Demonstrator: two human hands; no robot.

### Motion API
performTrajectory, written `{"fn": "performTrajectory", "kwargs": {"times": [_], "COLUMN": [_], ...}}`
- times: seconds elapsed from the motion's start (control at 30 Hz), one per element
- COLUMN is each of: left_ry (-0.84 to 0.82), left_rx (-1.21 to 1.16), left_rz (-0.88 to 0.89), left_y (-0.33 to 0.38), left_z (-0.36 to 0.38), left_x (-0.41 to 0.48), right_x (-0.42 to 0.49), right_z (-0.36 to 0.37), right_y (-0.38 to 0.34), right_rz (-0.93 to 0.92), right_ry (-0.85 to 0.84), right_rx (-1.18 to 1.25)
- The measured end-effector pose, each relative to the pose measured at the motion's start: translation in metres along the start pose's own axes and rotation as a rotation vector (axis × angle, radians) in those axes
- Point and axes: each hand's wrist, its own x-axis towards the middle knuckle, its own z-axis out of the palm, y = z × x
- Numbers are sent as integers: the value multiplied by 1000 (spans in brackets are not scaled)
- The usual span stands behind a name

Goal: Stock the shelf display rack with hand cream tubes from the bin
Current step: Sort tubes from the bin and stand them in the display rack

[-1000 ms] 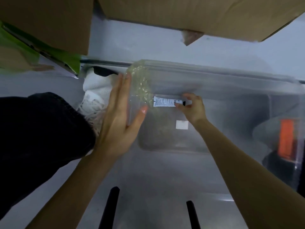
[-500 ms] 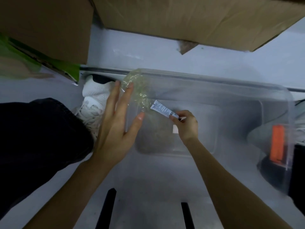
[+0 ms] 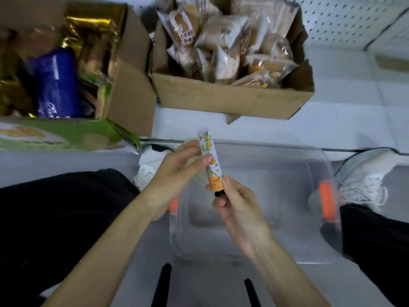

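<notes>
A hand cream tube [image 3: 211, 163] with an orange and green floral print and a black cap is held upright above the clear plastic bin [image 3: 294, 165]. My right hand [image 3: 234, 207] pinches its lower end near the cap. My left hand [image 3: 181, 167] grips the upper part between thumb and fingers. A crumpled clear wrapper shows faintly behind my left fingers. The bin below looks bare inside, with orange latches [image 3: 327, 202] on its sides.
Two open cardboard boxes sit on a white shelf ahead: one [image 3: 232, 98] full of wrapped pastries, one [image 3: 130, 85] with gold and blue packs. White pegboard [image 3: 345, 18] is at the upper right. My dark-trousered knees and white shoes [image 3: 363, 182] flank the bin.
My right hand lifted the tube out of the bin and turned it upright. My left hand left the bin wall and took the tube's upper part. The view tilted up toward the shelf.
</notes>
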Motion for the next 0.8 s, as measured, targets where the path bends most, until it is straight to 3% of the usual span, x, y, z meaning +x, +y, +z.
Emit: {"fn": "performTrajectory", "kwargs": {"times": [0.13, 0.27, 0.47, 0.63, 0.8], "left_ry": [-14, -4, -38, -127, -155], "left_rx": [-179, -87, 90, 137, 197], "left_rz": [3, 73, 146, 179, 290], "left_y": [36, 70, 122, 166, 203], "left_z": [-3, -5, 8, 29, 44], "left_x": [-14, -22, -36, -46, -48], "right_x": [-22, -40, -74, -111, -131], "right_z": [23, 24, 21, 50, 75], "right_y": [-20, -52, -129, -190, -235], "right_rz": [-37, -105, -361, -643, -783], "right_ry": [-89, -46, 83, -44, -128], "right_rx": [23, -296, -509, -704, -813]}}
